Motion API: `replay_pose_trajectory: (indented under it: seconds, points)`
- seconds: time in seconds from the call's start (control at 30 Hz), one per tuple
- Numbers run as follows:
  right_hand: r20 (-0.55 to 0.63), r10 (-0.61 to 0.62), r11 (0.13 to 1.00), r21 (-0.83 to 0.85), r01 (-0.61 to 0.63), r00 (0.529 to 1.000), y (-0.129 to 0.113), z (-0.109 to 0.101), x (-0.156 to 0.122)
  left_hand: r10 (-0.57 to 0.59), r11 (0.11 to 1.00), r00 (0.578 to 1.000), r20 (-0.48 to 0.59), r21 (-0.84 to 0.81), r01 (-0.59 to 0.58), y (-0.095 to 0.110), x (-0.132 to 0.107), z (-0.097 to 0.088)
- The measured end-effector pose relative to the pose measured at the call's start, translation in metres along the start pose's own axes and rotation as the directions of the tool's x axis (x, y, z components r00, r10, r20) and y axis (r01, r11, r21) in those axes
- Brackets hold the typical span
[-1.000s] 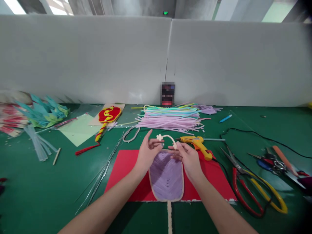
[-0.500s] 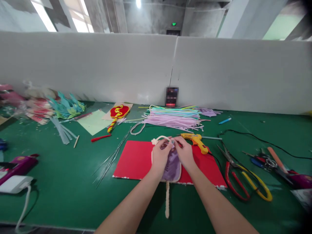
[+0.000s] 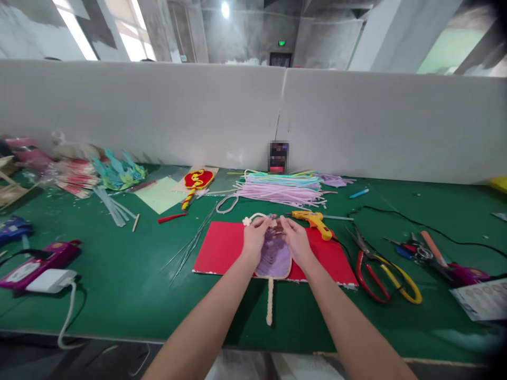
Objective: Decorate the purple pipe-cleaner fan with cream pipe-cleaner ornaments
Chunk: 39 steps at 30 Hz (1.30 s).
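Observation:
A purple fan (image 3: 275, 258) with a cream fuzzy rim and a twisted cream handle (image 3: 270, 303) lies on a red board (image 3: 219, 245). Over its upper part, my left hand (image 3: 254, 237) pinches a curved cream pipe cleaner (image 3: 257, 215), whose left end carries a small cream flower (image 3: 247, 221). My right hand (image 3: 296, 237) is just to the right, above the fan's top right edge, its fingers bent and drawn together. Whatever lies between those fingertips is too small to make out. Both hands partly cover the fan's upper part.
A yellow glue gun (image 3: 315, 220) lies behind my right hand, its black cord (image 3: 420, 227) trailing right. Large scissors (image 3: 374, 258) lie to the right. Behind are bundled pipe cleaners (image 3: 281, 190) and a red-and-yellow fan (image 3: 198, 180); thin wires (image 3: 192, 244) lie left of the board.
My fingertips, close together before, are now a little apart, the right hand having drawn off to the right. The view has shifted slightly, showing more of the table's front edge.

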State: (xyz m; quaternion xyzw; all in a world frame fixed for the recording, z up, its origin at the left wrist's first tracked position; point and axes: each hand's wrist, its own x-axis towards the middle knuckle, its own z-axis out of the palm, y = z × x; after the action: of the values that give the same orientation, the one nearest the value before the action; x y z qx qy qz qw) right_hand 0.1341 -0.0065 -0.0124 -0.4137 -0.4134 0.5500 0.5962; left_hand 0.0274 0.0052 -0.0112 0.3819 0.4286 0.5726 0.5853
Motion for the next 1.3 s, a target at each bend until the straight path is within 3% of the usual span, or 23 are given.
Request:
replay_pose_trajectory:
  seconds: [0.2,0.33,0.4,0.73,1.07,1.3]
  points:
    - [-0.066,-0.087,0.984,-0.162,0.075,0.994,-0.009,-0.004,-0.001,0.082,0.993,0.994,0.068,0.082,-0.088,0.002,0.002,0.003]
    - [-0.141,-0.203,0.955,-0.247,0.164,0.969,-0.014,-0.011,-0.002,0.076,0.997,0.996,0.040,0.028,-0.077,0.009,0.002,-0.001]
    - [-0.164,-0.230,0.947,-0.264,0.182,0.959,-0.014,-0.015,0.000,0.094,0.996,0.993,0.075,-0.013,-0.093,0.012,0.003,-0.006]
    - [-0.103,-0.151,0.969,-0.214,0.126,0.983,-0.009,-0.023,0.008,0.038,0.999,0.984,0.174,-0.043,-0.031,0.016,0.011,-0.017]
    - [-0.072,-0.152,0.963,-0.236,0.131,0.986,-0.003,-0.029,0.010,0.015,0.996,0.965,0.263,-0.086,0.008,0.016,0.011,-0.021]
    - [-0.064,-0.144,0.956,-0.265,0.123,0.987,-0.003,-0.031,0.012,-0.076,0.995,0.944,0.322,0.092,0.049,0.010,0.021,-0.030]
